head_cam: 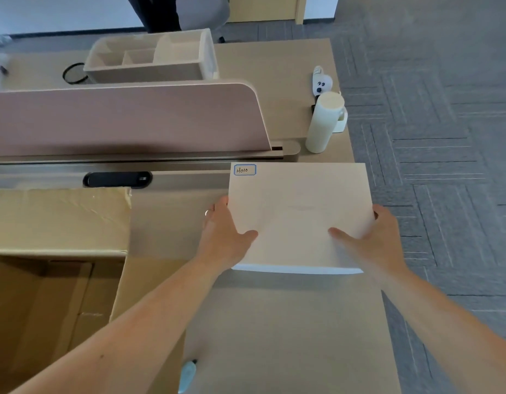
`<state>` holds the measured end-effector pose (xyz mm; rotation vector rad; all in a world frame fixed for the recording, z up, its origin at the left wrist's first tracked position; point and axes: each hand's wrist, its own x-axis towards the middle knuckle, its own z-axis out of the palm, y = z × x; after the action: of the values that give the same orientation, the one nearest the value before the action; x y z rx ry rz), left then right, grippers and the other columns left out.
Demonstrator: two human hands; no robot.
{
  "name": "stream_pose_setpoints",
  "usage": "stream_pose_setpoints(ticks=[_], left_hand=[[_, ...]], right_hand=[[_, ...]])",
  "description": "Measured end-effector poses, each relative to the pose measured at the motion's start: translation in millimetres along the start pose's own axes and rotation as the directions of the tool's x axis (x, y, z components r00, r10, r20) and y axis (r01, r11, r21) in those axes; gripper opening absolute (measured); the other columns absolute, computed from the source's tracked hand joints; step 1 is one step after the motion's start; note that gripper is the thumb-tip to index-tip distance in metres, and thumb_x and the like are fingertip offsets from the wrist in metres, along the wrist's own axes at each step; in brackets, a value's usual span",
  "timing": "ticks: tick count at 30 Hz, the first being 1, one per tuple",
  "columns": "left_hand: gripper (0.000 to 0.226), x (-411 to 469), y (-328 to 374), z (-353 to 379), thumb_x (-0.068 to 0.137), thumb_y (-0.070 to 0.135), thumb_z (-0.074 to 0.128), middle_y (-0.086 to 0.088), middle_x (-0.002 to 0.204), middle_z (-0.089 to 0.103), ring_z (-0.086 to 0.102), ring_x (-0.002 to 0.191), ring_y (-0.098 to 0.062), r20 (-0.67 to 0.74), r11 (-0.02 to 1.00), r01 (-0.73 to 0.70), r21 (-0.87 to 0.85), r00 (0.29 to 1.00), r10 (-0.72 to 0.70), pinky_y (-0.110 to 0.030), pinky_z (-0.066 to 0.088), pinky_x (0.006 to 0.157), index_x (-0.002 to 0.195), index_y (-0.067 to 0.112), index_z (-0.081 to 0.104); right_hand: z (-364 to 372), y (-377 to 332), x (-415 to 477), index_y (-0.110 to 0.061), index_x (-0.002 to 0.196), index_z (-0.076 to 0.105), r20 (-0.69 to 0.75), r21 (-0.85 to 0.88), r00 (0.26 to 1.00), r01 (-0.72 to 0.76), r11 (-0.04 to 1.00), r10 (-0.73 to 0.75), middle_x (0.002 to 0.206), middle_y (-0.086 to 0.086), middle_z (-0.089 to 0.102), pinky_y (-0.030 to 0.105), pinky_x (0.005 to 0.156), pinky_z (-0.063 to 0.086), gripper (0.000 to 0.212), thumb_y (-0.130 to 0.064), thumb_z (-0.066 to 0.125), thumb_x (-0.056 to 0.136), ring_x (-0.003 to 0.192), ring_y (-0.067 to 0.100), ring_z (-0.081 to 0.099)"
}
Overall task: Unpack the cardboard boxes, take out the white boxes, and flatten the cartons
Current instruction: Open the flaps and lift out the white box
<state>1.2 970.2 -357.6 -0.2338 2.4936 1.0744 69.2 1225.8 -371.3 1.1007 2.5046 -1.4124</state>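
Left hand [226,237]: thumb on top of white box [300,211], pinching its left edge (other fingers hidden beneath).
Right hand [369,240]: same pinch on right edge.
White box: flat, above worktop [288,322], right of open cardboard box [47,251].

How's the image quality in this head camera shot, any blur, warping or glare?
Head view: wide-angle warping bows the pink divider; the white box, held by the left hand and right hand, is sharp enough to read its label; the cardboard carton at lower left is soft; lighting even, shadows soft.
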Motion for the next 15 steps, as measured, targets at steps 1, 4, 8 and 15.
stream_pose_setpoints(ticks=[1, 4, 8, 15], left_hand=[[0.071, 3, 2, 1, 0.081, 0.021, 0.079, 0.002, 0.129, 0.046, 0.046, 0.129, -0.023, -0.002, 1.000, 0.006, 0.001, 1.000, -0.006, -0.036, 0.045, 0.098, 0.141, 0.021, 0.041], [0.073, 8, 3, 5, 0.081, 0.022, 0.080, 0.000, 0.132, 0.045, 0.046, 0.128, -0.022, -0.013, 1.000, 0.017, 0.003, 1.000, -0.017, -0.034, 0.044, 0.093, 0.143, 0.021, 0.040], [0.075, 11, 0, 7, 0.080, 0.024, 0.081, 0.001, 0.131, 0.045, 0.047, 0.126, -0.021, -0.020, 1.000, 0.013, 0.007, 1.000, -0.013, -0.031, 0.040, 0.090, 0.143, 0.021, 0.039], [0.075, 11, 6, -2, 0.083, 0.025, 0.080, -0.005, 0.144, 0.043, 0.043, 0.134, -0.023, 0.068, 0.996, -0.004, 0.094, 0.998, -0.002, -0.032, 0.041, 0.099, 0.145, 0.016, 0.040]], right_hand=[[0, -1, 6, -0.012, 0.132, 0.052, 0.006, -0.006, 1.000, 0.005, 1.000, -0.005, 0.131, 0.010, 0.059, 0.057, 0.103, 0.049, 0.081, -0.030, 0.092, 0.064, 0.126, 0.035, 0.054], [-1, -1, 18, -0.013, 0.140, 0.046, 0.017, -0.006, 1.000, 0.005, 1.000, -0.004, 0.135, 0.008, 0.055, 0.056, 0.106, 0.047, 0.088, -0.028, 0.093, 0.066, 0.129, 0.034, 0.051], [0, 3, 22, -0.015, 0.142, 0.044, 0.010, -0.002, 1.000, 0.009, 1.000, -0.009, 0.136, 0.007, 0.054, 0.056, 0.107, 0.047, 0.092, -0.028, 0.094, 0.066, 0.130, 0.034, 0.051], [-4, -4, 14, -0.013, 0.145, 0.040, 0.034, -0.070, 0.999, 0.016, 0.997, -0.014, 0.146, 0.010, 0.045, 0.053, 0.112, 0.041, 0.089, -0.030, 0.090, 0.074, 0.137, 0.033, 0.042]])
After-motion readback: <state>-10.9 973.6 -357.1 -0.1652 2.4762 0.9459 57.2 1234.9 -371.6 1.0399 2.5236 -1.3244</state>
